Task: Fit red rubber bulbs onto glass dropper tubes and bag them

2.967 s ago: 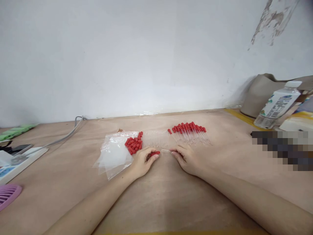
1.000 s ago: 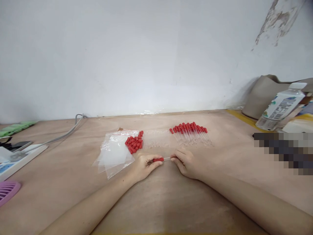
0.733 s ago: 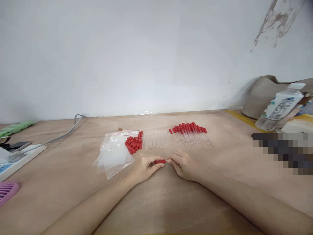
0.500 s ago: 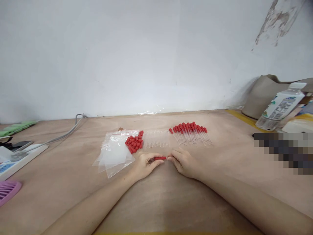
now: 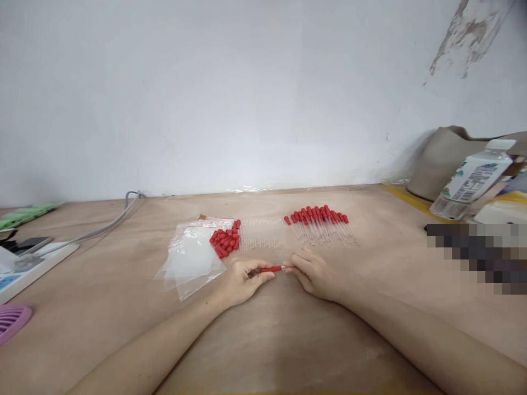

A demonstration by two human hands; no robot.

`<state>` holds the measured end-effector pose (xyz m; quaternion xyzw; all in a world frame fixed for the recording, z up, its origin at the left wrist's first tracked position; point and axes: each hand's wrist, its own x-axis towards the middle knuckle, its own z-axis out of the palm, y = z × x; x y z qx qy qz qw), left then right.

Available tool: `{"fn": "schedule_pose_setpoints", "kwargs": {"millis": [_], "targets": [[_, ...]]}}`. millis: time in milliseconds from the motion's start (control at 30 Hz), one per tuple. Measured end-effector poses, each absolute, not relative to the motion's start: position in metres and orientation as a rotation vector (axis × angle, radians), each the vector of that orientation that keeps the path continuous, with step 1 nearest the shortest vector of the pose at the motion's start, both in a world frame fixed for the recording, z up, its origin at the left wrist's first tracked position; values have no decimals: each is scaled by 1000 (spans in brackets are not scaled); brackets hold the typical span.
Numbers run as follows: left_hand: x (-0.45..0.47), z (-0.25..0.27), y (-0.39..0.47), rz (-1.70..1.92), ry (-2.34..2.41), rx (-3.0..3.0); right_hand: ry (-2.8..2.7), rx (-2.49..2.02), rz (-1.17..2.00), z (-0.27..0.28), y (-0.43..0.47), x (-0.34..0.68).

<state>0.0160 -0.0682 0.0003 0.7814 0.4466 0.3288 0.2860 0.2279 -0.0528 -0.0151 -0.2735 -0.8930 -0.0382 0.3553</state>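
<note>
My left hand (image 5: 246, 281) is closed on a red rubber dropper bulb (image 5: 270, 269). From the bulb's right end a short bit of clear tube shows, and my right hand (image 5: 313, 274) pinches that tube; the rest of it is hidden by the fingers. Beyond my hands lies a row of bare clear dropper tubes (image 5: 262, 234). To the left of the row is a heap of loose red bulbs (image 5: 224, 241). On the right, several droppers with red bulbs fitted (image 5: 319, 219) lie fanned out side by side.
Clear zip bags (image 5: 189, 258) lie left of the loose bulbs. At far left are a white power strip (image 5: 49, 263) with a grey cable (image 5: 111, 226) and a pink slatted object (image 5: 14, 321). A plastic bottle (image 5: 473, 178) leans by a grey-brown container (image 5: 432, 159) at right.
My right hand has shifted slightly to the right, and a little more of the tube shows between bulb and fingers. Both hands keep their hold.
</note>
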Motion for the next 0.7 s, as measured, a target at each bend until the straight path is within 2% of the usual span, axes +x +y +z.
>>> {"fn": "schedule_pose_setpoints", "kwargs": {"millis": [300, 533, 700], "targets": [[13, -2, -68, 824, 1229, 2071, -2301, -624, -119, -15, -54, 231], [19, 4, -70, 940, 1146, 2341, -2269, -841, 238, -12, -59, 225], [26, 3, -66, 940, 1012, 2497, -2255, -863, 365, -8, -60, 218]]}}
